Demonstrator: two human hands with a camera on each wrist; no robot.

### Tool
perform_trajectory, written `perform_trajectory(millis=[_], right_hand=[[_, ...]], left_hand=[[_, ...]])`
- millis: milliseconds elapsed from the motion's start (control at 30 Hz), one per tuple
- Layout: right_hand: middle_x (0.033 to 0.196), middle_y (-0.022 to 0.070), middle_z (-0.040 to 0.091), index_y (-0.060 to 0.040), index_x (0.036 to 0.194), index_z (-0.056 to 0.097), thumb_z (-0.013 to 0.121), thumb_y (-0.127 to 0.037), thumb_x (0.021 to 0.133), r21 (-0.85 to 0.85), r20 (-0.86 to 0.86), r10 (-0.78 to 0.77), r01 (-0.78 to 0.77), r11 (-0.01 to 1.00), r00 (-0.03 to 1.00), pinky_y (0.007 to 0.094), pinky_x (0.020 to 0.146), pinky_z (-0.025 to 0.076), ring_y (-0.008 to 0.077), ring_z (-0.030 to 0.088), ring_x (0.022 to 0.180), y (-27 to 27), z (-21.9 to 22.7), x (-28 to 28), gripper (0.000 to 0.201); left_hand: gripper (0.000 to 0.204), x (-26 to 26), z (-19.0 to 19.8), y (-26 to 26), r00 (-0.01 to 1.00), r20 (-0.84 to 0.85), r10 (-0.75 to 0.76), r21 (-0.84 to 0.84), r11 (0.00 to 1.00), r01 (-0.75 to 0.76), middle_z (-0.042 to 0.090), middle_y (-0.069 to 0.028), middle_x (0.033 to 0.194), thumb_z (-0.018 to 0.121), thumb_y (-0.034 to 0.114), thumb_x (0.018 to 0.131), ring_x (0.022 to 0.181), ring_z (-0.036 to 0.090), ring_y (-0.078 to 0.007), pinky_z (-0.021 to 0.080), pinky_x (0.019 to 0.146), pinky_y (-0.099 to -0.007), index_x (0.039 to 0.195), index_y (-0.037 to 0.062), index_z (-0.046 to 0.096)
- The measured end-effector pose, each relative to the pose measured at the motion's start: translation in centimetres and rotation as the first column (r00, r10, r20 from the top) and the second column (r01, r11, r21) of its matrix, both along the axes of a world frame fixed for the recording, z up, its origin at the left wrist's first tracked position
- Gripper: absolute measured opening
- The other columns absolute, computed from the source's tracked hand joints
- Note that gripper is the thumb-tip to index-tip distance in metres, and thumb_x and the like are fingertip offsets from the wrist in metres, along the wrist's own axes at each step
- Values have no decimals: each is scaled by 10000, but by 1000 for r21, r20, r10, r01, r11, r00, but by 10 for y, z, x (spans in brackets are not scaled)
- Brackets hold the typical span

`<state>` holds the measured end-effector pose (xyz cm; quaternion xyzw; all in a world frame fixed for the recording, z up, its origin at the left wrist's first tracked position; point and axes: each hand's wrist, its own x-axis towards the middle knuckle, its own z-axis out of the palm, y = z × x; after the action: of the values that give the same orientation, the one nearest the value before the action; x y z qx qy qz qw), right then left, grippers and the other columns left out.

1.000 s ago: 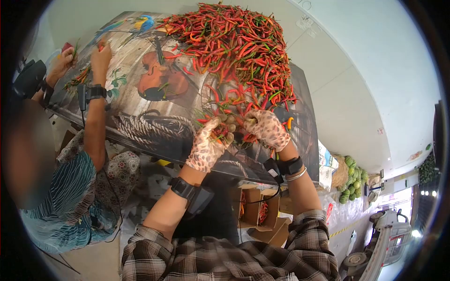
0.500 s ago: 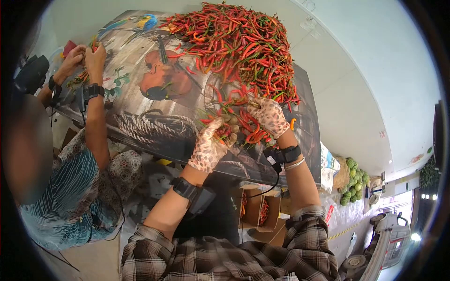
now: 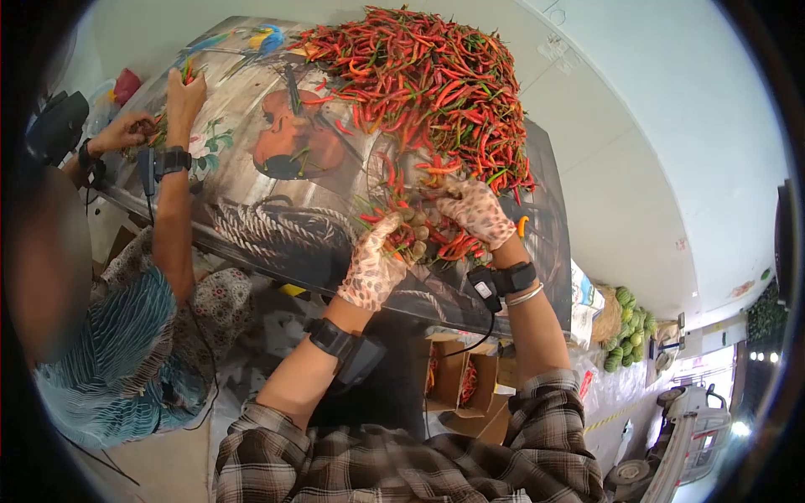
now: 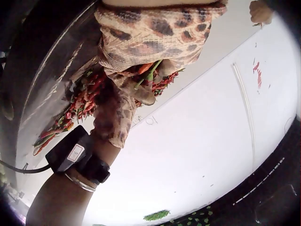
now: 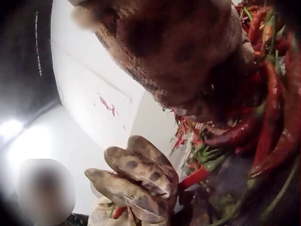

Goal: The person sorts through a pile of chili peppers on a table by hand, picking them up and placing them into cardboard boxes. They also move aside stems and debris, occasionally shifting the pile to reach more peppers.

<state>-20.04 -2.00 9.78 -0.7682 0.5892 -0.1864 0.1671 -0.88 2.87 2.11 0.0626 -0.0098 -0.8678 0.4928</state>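
Note:
Both hands wear spotted, stained gloves. The left hand [image 3: 373, 264] has its fingers curled round several red chillies with green stems, low over the table; in the left wrist view a stem and a red chilli show between the fingers of this hand [image 4: 150, 42]. Just to its right, the right hand [image 3: 478, 214] is bent over loose chillies [image 3: 457, 245], its fingertips beside some orange-red ones [image 3: 439, 168]. Whether it grips any is hidden. In the right wrist view, the left hand [image 5: 136, 183] curls near a red chilli [image 5: 195, 177].
A large heap of red chillies [image 3: 428, 75] covers the back of the printed table [image 3: 243, 101]. At the left, another person's hands [image 3: 184, 101] handle chillies. Cardboard boxes [image 3: 478, 394] stand below the front edge, and green melons [image 3: 625, 335] lie at the right.
The right hand has moved up and slightly left from the chillies beside the left hand, then down a little. The left hand has stayed nearly still. The other person's hands have moved apart.

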Motion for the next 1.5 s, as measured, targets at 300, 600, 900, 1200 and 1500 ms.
perform_trajectory(millis=[300, 600, 900, 1200, 1500], right_hand=[[794, 102, 685, 20, 1012, 665, 691, -234, 810, 79, 214, -267, 256, 963, 940, 316, 664, 489, 167, 610, 694, -23, 11, -27, 326], [918, 161, 676, -50, 1056, 670, 652, -367, 802, 0, -348, -163, 174, 985, 923, 391, 732, 513, 300, 641, 826, -27, 0, -3, 407], [792, 145, 669, -81, 1041, 673, 647, -204, 810, 104, -1, -248, 247, 964, 969, 336, 639, 482, 242, 617, 690, -18, 6, -17, 263], [1043, 139, 652, -74, 1042, 662, 599, 142, 624, 59, 230, -17, 4, 998, 973, 318, 766, 531, 298, 635, 883, 16, 41, -19, 474], [842, 59, 664, 6, 975, 660, 648, -223, 845, 285, 461, -278, 157, 946, 843, 248, 598, 473, 105, 597, 705, 47, 67, 29, 263]], left_hand=[[220, -2, -4, -1, 1000, 4, -6, -7, 1000, 6, 646, -100, 978, 562, 165, 917, 884, 640, -210, 537, 728, -330, 1077, 18, 599], [212, 1, 1, 0, 1000, 25, -13, 8, 1000, 13, 645, -124, 1020, 535, 164, 937, 877, 637, -218, 547, 723, -333, 1059, 4, 605], [212, 0, -4, -2, 1000, -5, -15, -12, 1000, 15, 639, -131, 1034, 521, 157, 942, 884, 640, -228, 555, 728, -337, 1074, 9, 597], [227, -4, -7, -3, 998, -69, -8, -58, 998, 4, 628, -138, 1035, 519, 149, 941, 905, 634, -244, 560, 736, -349, 1085, -15, 582], [257, -6, -1, -2, 994, -104, -44, -37, 999, 40, 606, -156, 1103, 503, 130, 946, 1016, 608, -261, 546, 881, -391, 1149, -21, 551]])
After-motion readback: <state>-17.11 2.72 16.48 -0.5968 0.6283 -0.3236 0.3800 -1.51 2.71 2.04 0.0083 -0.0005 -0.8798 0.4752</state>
